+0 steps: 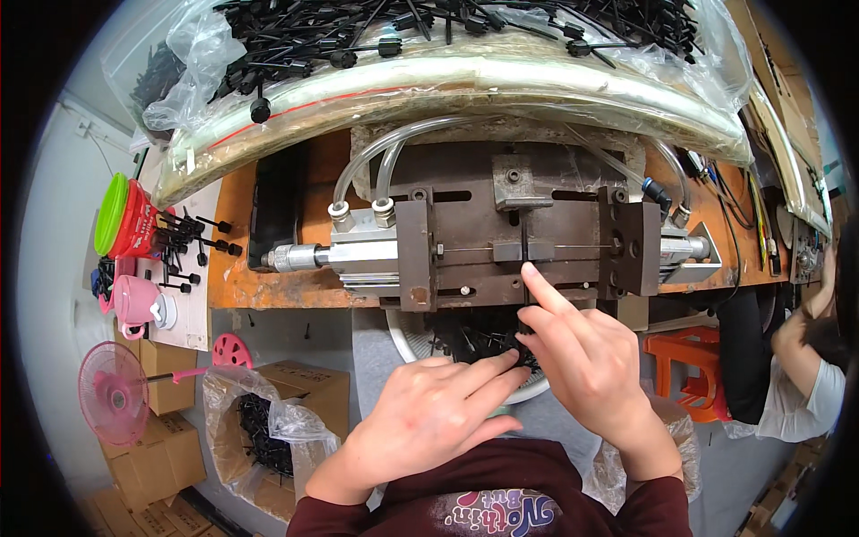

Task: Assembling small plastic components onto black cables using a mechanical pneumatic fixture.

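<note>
A thin black rod (525, 234) lies upright in the picture across the small grey block at the middle of a brown metal clamping fixture (465, 170). My right hand (586, 358) presses its outstretched index finger on the rod's near part. Its other fingers are curled round the rod's lower end, which they partly hide. My left hand (438, 407) is just left of it, fingers stretched out and thumb apart, fingertips close to the right hand's curled fingers. Nothing shows in the left hand. Below the fixture, a white basket (404, 336) holds many similar black stemmed parts (479, 333).
Air cylinders (369, 253) with clear hoses (362, 157) flank the fixture on the wooden bench (246, 210). Behind is a plastic-lined heap of black parts (394, 45). A pink fan (114, 394) and bagged box (268, 438) stand left; an orange stool (684, 358) and another person (805, 358) are right.
</note>
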### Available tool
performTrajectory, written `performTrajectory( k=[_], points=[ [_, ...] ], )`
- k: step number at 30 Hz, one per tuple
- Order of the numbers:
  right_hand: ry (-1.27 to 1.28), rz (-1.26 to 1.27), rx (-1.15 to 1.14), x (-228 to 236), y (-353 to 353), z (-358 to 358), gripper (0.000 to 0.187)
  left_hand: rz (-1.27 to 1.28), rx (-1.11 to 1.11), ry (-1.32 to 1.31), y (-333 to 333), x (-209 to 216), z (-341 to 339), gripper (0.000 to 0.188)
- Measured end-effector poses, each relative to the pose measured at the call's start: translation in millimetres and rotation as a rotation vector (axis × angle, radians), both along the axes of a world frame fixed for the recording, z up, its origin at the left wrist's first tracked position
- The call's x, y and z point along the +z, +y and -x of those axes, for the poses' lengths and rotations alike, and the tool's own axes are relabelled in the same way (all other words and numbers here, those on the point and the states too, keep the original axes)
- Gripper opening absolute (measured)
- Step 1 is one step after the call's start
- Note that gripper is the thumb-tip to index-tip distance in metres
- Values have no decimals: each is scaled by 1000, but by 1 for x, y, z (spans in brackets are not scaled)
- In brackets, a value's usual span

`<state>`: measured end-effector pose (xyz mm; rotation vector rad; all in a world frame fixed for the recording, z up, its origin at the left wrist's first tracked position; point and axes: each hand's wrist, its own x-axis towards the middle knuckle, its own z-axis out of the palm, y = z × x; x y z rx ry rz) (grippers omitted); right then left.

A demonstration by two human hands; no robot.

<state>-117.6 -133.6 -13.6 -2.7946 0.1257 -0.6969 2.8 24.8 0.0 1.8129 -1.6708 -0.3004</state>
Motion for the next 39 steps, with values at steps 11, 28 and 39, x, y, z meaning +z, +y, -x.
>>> performTrajectory(
  k=[11, 28, 39],
  points=[
    [157, 64, -46, 24, 2, -12, 23, 249, 29, -16, 11, 11, -14, 27],
    [371, 144, -364, 128, -132, -273, 55, 465, -24, 27, 18, 20, -2, 22],
    [433, 320, 13, 137, -129, -235, 51, 457, 20, 34, 21, 17, -7, 19]
  ],
)
